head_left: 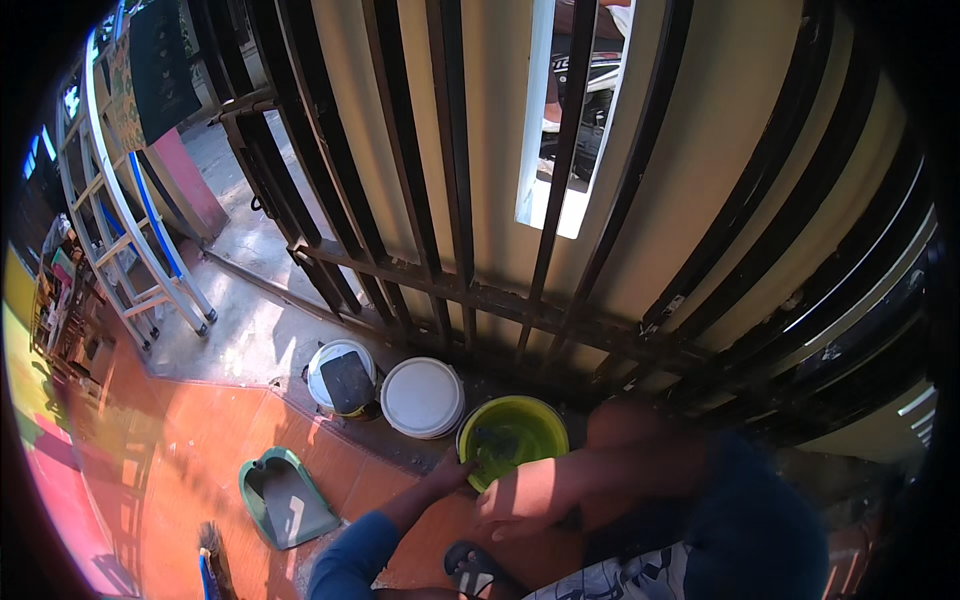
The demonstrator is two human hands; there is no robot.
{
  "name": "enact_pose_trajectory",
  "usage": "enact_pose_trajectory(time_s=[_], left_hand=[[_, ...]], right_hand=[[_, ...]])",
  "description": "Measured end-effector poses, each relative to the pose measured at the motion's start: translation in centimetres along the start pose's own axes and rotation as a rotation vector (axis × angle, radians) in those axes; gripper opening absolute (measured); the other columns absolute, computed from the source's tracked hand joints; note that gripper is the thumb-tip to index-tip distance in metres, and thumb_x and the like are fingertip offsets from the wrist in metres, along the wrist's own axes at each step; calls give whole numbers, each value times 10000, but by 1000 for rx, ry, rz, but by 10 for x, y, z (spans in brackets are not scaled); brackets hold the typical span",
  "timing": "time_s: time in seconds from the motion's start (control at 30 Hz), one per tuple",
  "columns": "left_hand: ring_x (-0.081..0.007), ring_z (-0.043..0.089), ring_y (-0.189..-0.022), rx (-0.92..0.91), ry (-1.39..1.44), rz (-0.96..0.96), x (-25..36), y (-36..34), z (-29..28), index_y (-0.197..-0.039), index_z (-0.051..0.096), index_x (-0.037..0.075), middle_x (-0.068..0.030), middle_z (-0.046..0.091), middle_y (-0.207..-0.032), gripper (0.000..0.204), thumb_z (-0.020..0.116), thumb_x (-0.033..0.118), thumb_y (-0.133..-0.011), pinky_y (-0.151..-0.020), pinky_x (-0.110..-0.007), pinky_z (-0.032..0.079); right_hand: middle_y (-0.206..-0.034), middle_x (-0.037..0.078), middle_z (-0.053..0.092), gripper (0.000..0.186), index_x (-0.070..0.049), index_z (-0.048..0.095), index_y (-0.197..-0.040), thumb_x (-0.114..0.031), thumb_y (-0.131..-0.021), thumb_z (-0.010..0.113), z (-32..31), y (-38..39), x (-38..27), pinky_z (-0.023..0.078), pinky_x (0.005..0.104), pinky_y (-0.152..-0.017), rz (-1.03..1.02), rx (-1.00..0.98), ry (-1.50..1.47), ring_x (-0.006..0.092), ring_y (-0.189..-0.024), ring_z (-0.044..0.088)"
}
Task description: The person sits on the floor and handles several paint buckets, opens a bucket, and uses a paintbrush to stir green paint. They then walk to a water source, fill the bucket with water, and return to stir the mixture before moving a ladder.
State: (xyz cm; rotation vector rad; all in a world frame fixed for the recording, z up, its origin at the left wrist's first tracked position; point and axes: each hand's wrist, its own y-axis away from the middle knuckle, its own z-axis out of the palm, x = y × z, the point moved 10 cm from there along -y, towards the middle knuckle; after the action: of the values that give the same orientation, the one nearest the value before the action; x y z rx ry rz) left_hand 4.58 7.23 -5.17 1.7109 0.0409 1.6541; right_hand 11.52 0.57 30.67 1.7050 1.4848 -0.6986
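A yellow-green basin (545,415) stands on the ground by the foot of the gate. Inside it is what looks like water, with a darker patch I cannot make out. My left hand (450,473) grips the basin's left rim. Over the near side of the basin reaches my right hand (515,500), its fingers loosely apart and pointing down, with nothing visible in them. Its arm crosses in front of the basin's near right part. To the left of the basin is a white lidded bucket (422,396).
Another white bucket (322,390) carries a dark grey slab (348,382). A green dustpan (250,500) lies on orange tiles, near a brush-like tool (212,560). The dark barred gate (455,285) rises ahead. A ladder (110,200) leans at far left. My sandalled foot (470,570) is below.
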Motion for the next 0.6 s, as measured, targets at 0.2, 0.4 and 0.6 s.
enact_pose_trajectory(time_s=[0.2, 0.4, 0.6], left_hand=[[-248, 642, -1042, -33, -277, 119, 43, 29, -7, -1408, 461, 3, -170, 659, -1223, 625, 733, 289, -923, -842, -364, 540], [-190, 697, -808, 261, -92, -307, 13, 55, -24, -1320, 507, -12, -159, 705, -1079, 610, 690, 440, -955, -656, -338, 574], [-204, 701, -773, 464, -31, -231, 34, 83, -68, -1323, 467, 10, -123, 695, -974, 543, 626, 420, -1005, -642, -339, 577]], right_hand=[[-1100, 209, 678, 294, -17, 612, -1159, -221, -947, 620, -25, -32, 22, 510, 483, -932, 20, 118, -25, 414, -1064, 636], [-1137, 202, 681, 382, -40, 617, -1207, -323, -951, 597, 1, -2, 59, 505, 493, -938, 209, -162, 128, 394, -1109, 641], [-1172, 216, 679, 494, -51, 573, -1347, -382, -980, 593, -6, 13, 75, 508, 498, -942, 193, -109, 207, 405, -1112, 641]])
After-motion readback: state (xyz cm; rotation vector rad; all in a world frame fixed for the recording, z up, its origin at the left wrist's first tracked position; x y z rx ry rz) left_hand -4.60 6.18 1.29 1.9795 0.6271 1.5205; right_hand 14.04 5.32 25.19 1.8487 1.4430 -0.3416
